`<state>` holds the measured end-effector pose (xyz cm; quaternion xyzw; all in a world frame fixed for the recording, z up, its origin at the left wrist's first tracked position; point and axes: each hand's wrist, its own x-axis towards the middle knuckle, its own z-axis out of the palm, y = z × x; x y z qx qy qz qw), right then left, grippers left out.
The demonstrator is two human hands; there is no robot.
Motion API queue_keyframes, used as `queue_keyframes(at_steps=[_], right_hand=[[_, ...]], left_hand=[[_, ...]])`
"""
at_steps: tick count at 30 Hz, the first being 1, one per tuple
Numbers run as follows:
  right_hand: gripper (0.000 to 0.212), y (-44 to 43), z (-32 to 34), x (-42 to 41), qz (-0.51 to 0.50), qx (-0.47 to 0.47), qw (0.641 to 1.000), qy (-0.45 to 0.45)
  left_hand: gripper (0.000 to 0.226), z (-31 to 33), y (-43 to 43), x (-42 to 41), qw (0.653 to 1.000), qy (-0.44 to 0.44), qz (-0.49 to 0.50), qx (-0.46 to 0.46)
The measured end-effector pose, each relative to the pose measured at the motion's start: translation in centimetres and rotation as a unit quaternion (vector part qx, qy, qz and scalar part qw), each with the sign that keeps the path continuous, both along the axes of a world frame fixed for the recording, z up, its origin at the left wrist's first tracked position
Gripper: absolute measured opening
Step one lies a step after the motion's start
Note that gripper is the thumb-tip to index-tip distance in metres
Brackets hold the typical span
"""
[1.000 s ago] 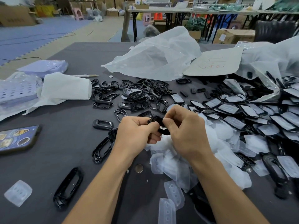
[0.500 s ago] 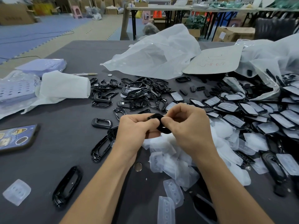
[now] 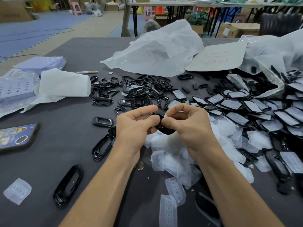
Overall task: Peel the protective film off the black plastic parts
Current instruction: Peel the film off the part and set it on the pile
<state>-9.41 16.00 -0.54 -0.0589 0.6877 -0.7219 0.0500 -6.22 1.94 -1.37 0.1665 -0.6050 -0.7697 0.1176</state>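
Inspector A: The left hand (image 3: 136,126) pinches the black part (image 3: 164,129) between thumb and forefinger. The right hand (image 3: 188,126) pinches its edge, touching the left thumb tip. The film cannot be made out.

Inspector B: Likely risks: a fingertip slipping off the film corner, or the part dropping onto the peeled films (image 3: 172,154) beneath the fingers.

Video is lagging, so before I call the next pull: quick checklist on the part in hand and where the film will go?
1. Left hand grips the black part: ok.
2. Right hand pinches the part's near end: ok.
3. Peel started: cannot tell, the hands hide that spot.
4. Film pile lies right below the hands for the drop: ok.
5. Film-covered parts wait on the right for the next pick: ok.
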Motion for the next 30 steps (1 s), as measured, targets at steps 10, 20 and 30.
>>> queue_keyframes(at_steps=[10,20,30], right_hand=[[0.017,0.9,0.2,-0.4,0.096,0.036,0.994,-0.021],[0.017,0.3,-0.3,-0.4,0.041,0.022,0.999,0.012],[0.033,0.3,-0.2,-0.3,-0.024,0.021,0.999,0.041]], left_hand=[[0.028,0.3,-1.2,-0.1,0.999,-0.036,0.005,0.019],[0.031,0.1,-1.8,-0.1,0.996,-0.017,0.015,-0.087],[0.011,0.1,-1.0,-0.2,0.999,-0.043,-0.016,-0.018]])
